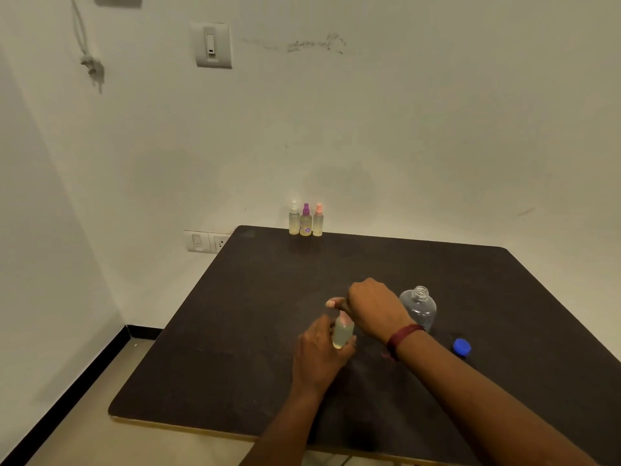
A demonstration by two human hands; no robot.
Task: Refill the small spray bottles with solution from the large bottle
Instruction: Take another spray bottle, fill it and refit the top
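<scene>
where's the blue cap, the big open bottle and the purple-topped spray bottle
blue cap (462,347), head view, on its top face
large bottle (420,311), head view, on its clear body below the neck
purple-topped spray bottle (305,225), head view, on its body

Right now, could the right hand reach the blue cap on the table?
Probably yes: the blue cap lies uncovered with nothing around it, but the right hand grips the top of the small spray bottle.

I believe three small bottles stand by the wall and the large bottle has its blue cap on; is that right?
Not quite: the head view shows the large bottle open, its blue cap lying on the table beside it. Three small bottles do stand by the wall.
</scene>
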